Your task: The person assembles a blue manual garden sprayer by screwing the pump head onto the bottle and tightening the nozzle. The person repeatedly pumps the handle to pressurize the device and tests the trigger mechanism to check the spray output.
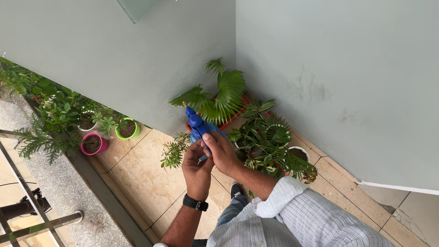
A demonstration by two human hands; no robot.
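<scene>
Blue spray bottle [199, 126] is gripped in both hands, left hand [197, 165] and right hand [220, 151], nozzle toward the fan palm [222, 98] at twelve o'clock, spraying apparently underway, needing a trigger squeeze.

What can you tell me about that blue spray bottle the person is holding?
The spray bottle is bright blue and looks like plastic. Its darker blue pump head with a short nozzle sits at the top, pointing toward the fan palm in the corner. The body is mostly hidden behind the hands. The left hand cups it from below and the right hand wraps its side, thumb lying across the front. It is held in the air above the tiled floor, tilted slightly away from the person.
</scene>
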